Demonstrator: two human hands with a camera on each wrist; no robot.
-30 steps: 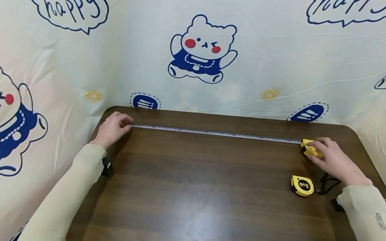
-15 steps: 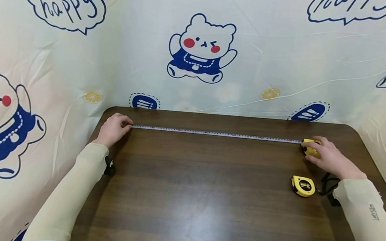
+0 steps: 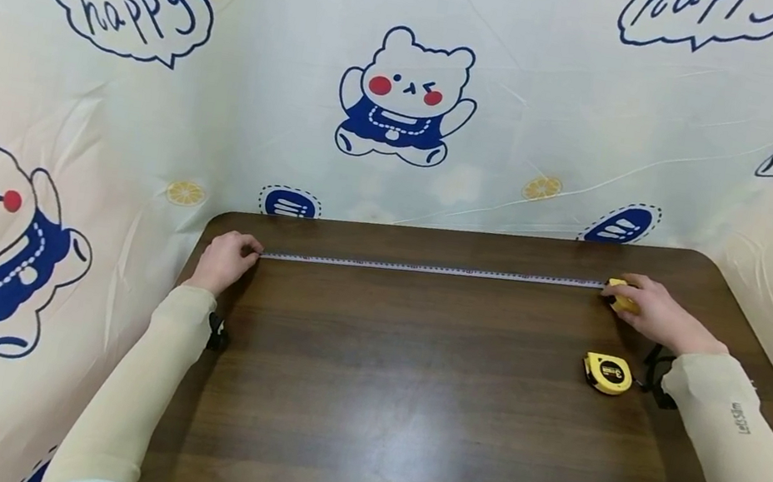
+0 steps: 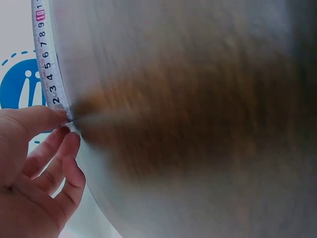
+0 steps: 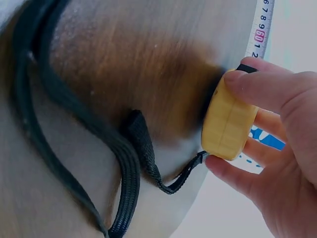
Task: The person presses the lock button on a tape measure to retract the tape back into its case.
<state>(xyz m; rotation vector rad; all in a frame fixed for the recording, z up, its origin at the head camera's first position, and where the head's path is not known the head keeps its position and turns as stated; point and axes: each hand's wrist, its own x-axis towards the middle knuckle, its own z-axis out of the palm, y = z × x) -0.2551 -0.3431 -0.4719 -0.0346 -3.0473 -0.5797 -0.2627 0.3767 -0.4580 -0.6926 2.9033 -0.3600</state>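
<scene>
At the table's left side my left hand [image 3: 224, 262] pinches the end of a white measuring tape blade [image 3: 428, 269] between thumb and forefinger. The blade runs straight across the far part of the table to a yellow tape measure [image 3: 619, 296] on the right. My right hand [image 3: 663, 316] grips that case. In the right wrist view, the thumb lies over the top of the yellow case [image 5: 228, 121], by its black part, with fingers beneath. Numbers around 60 show on the blade [image 5: 261, 29] at its mouth. In the left wrist view, low numbers show beside my left thumb [image 4: 42, 119].
A second yellow tape measure [image 3: 607, 374] lies on the brown wooden table [image 3: 397, 411], nearer to me than the held one. A black strap [image 3: 656, 372] lies close by it, under my right wrist. Printed cloth [image 3: 503, 125] hangs behind the table and on both sides.
My left hand has come slightly toward me with the blade's end. My right wrist and forearm have shifted a little to the left, still gripping the case. The second tape measure stays put.
</scene>
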